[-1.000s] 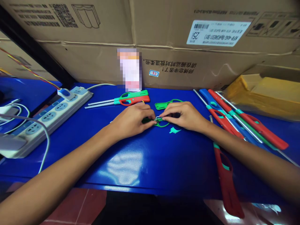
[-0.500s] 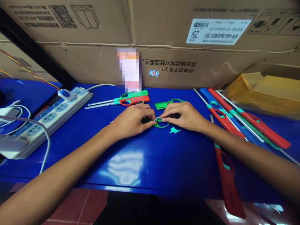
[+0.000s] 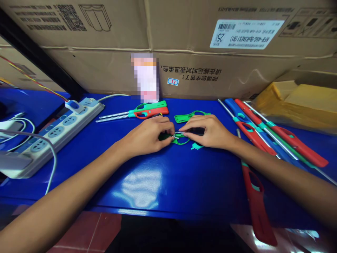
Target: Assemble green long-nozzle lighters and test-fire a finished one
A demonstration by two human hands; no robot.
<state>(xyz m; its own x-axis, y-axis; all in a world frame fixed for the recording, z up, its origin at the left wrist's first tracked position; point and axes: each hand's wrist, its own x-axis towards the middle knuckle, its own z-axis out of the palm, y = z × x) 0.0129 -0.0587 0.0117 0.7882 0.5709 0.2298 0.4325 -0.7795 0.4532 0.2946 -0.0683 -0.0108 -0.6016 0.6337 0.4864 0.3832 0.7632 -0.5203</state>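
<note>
A green lighter half-shell (image 3: 183,141) with thin white wires (image 3: 178,133) lies on the blue table between my hands. My left hand (image 3: 154,135) pinches the shell's left end by the wires. The fingertips of my right hand (image 3: 207,130) are pressed together on the wires at the right. Just behind is another green half-shell (image 3: 184,118), open side up, partly covered by my right hand. A small turquoise trigger piece (image 3: 197,146) rests below my right fingers.
Two assembled lighters (image 3: 151,109) lie behind my left hand. Several red, blue and green lighters (image 3: 255,140) are at the right, one red lighter (image 3: 259,207) overhanging the front edge. A power strip (image 3: 56,131) is left; cardboard (image 3: 105,70) and a yellow-taped box (image 3: 297,102) stand behind.
My right hand has shifted slightly right, and more of the white wires shows between my hands. My left hand has hardly moved.
</note>
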